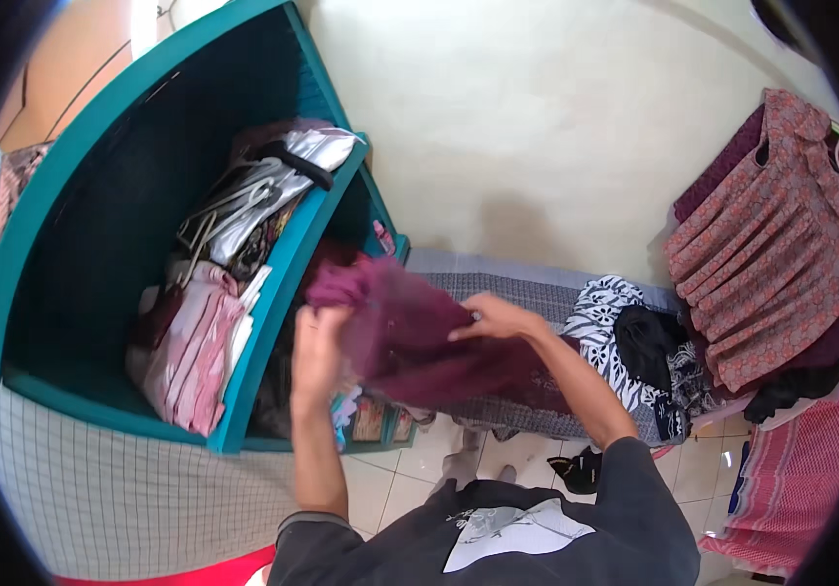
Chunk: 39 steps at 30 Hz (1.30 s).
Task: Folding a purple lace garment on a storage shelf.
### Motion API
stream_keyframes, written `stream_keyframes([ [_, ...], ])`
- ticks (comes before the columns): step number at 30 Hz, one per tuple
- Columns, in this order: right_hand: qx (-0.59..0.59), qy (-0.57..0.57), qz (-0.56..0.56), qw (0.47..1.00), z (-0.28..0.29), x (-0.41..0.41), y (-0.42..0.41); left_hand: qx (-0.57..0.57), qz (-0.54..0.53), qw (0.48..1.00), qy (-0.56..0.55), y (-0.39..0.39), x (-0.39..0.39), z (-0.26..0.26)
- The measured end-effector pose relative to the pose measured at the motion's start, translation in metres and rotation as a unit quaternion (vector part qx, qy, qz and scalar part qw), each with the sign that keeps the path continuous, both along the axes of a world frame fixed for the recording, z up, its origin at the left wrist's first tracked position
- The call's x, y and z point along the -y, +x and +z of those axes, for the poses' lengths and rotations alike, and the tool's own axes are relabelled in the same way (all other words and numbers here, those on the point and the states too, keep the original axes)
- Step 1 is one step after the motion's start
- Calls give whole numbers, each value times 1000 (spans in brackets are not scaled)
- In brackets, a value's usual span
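Observation:
A maroon garment (419, 344) is stretched between my two hands, slightly blurred, above the end of a grey patterned cloth surface. My left hand (320, 337) is closed on its bunched end, close to the shelf edge of a teal cabinet (284, 293). On the garment's right part, my right hand (496, 316) grips with thumb and fingers; a ring shows on it. More dark maroon cloth (529, 373) lies below my right forearm; whether it belongs to the same garment I cannot tell.
Folded pink clothes (192, 351) and white hangers (233, 205) lie in the cabinet. A black-and-white patterned cloth (606, 315) and black cloth (643, 344) rest on the grey patterned surface (515, 293). A patterned dress (771, 256) hangs at right, above a red-and-white cloth (800, 469).

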State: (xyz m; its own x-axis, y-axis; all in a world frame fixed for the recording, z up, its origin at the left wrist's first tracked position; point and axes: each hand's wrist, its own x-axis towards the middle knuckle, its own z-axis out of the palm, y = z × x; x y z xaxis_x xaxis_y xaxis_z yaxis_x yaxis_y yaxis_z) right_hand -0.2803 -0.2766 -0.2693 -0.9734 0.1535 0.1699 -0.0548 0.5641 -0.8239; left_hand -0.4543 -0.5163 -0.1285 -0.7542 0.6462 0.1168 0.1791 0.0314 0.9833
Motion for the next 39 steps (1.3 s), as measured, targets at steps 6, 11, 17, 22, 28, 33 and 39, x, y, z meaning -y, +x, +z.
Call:
stream_keyframes([
  [6,-52,-75,-141,986,114,20,98,-19,-39,978,204,-10,61,80],
  [11,-177,128,-179,959,243,40,160,-57,-67,959,268,-18,74,132],
  [17,-285,112,-233,923,325,93,219,-157,-100,924,334,-32,97,174],
  [22,-309,302,-249,867,340,177,255,-81,-195,856,471,-58,129,150],
  [28,-341,342,-198,853,370,270,253,-108,-90,848,511,-100,168,130],
  [33,-359,343,-262,828,378,288,235,-180,-68,844,500,-96,163,183],
  [39,-385,213,-402,803,369,275,236,-145,-216,854,451,-68,133,194],
])
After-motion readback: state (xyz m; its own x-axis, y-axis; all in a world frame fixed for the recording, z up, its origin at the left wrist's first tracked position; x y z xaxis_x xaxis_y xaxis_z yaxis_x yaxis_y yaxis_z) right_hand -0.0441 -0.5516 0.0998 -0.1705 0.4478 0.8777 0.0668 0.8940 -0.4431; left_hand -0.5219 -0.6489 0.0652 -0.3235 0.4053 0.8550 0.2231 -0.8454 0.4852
